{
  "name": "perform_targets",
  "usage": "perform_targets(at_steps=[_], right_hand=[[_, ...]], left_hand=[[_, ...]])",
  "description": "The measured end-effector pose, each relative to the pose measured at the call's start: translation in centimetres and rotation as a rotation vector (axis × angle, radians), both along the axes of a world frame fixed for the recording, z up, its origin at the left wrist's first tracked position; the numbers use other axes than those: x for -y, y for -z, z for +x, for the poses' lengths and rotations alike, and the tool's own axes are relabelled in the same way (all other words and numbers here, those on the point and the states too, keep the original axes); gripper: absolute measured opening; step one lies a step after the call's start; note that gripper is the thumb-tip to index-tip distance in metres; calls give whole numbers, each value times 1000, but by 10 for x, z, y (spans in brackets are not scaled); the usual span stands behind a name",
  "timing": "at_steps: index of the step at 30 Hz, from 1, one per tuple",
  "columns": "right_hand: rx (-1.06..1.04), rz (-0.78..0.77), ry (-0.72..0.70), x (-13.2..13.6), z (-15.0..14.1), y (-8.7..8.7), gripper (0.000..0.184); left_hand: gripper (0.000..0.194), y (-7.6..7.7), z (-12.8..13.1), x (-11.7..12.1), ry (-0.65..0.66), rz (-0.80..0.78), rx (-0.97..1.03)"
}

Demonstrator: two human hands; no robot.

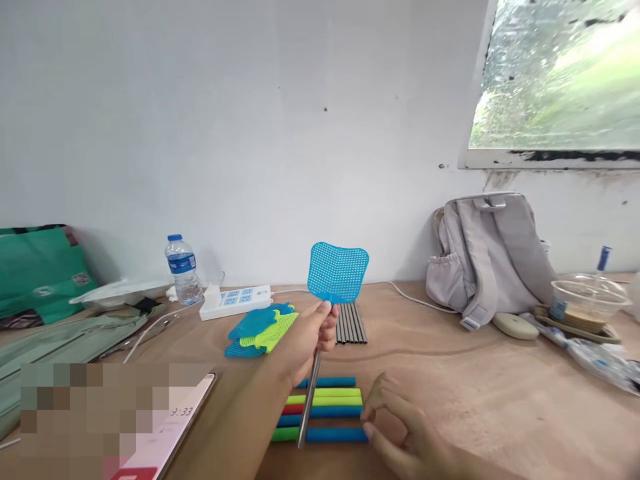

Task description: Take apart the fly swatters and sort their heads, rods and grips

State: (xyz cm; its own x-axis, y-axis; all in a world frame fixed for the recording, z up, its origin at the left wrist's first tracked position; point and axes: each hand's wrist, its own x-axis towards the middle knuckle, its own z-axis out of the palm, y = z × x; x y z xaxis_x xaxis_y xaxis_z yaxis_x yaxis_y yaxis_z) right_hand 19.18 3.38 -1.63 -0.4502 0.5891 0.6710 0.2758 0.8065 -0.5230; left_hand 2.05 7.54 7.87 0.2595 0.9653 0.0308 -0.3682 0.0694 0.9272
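My left hand (315, 333) is closed around a fly swatter where its blue perforated head (339, 270) meets a metal rod (310, 400). The head points up and away from me, and the rod slants down toward me. Under the rod lie coloured tubes: blue (333, 435), yellow-green (336, 397), red (295, 409) and green (284, 435). At their right ends is my right hand (405, 423), its fingers bent and the thumb apart; I see nothing held in it. Whether its thumb touches a blue tube is unclear.
Behind my left hand lie metal rods (351, 325) and stacked blue and yellow-green swatter heads (267, 328). Farther back are a power strip (235, 302) and water bottle (183, 270). A phone (165, 427) lies at left; a backpack (493, 257) and plastic cup (590, 300) stand right.
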Motion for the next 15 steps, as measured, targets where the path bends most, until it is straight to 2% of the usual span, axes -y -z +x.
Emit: perform_targets(at_steps=[3,6,12,15], right_hand=[[-54,-32,-26,3,1,3,6],[-106,-174,-76,5,3,9,3],[-279,-520,-285,10,-3,21,30],[-383,-626,-289,16,-9,27,41]], left_hand=[[29,6,12,4,29,-41,44],[33,10,23,10,77,-72,89],[36,23,43,21,193,-135,235],[34,30,50,25,195,-161,360]])
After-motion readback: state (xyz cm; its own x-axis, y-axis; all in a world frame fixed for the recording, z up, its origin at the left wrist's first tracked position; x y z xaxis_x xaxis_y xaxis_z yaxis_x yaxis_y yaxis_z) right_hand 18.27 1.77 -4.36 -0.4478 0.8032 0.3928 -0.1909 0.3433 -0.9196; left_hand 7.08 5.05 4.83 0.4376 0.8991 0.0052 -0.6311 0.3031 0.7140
